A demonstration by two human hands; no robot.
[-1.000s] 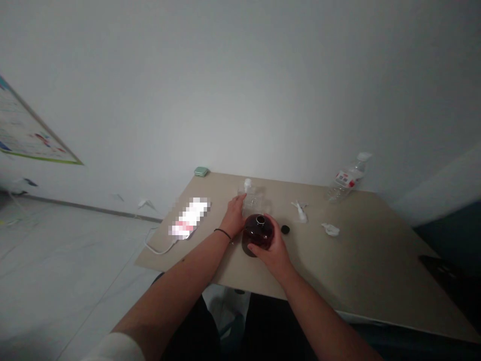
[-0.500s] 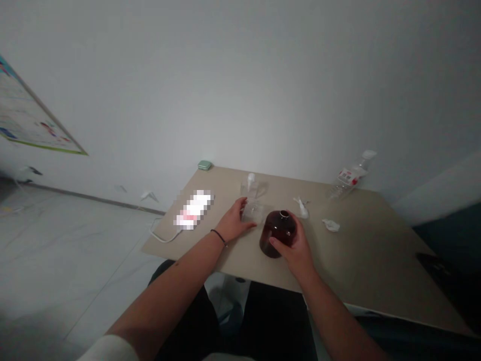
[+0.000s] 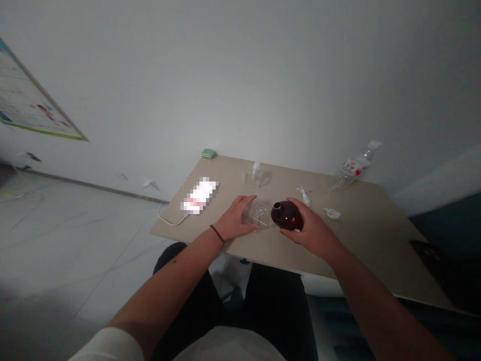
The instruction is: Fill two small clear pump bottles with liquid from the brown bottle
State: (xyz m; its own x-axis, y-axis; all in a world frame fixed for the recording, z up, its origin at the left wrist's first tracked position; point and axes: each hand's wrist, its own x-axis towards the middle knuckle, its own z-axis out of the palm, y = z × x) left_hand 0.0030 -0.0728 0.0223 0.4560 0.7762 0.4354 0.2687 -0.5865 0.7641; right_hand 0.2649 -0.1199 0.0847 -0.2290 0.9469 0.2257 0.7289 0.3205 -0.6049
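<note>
My right hand is closed round a dark red-brown bottle with an uncapped neck. The bottle tilts to the left, its mouth toward a clear square container. Fingers and thumb of my left hand wrap the left side of that container, which stands on the table. Behind it is a second clear container with a white pump-like piece in it. A white nozzle piece lies beyond my right hand.
A clear plastic bottle with a red-and-white label stands at the back right. Crumpled white tissue lies nearer. On the left are a phone with a white cable and a small green case.
My right hand has tipped the brown bottle from nearly upright to leaning left, its mouth now nearer the clear container. My left hand stays at the container. The view has shifted slightly.
</note>
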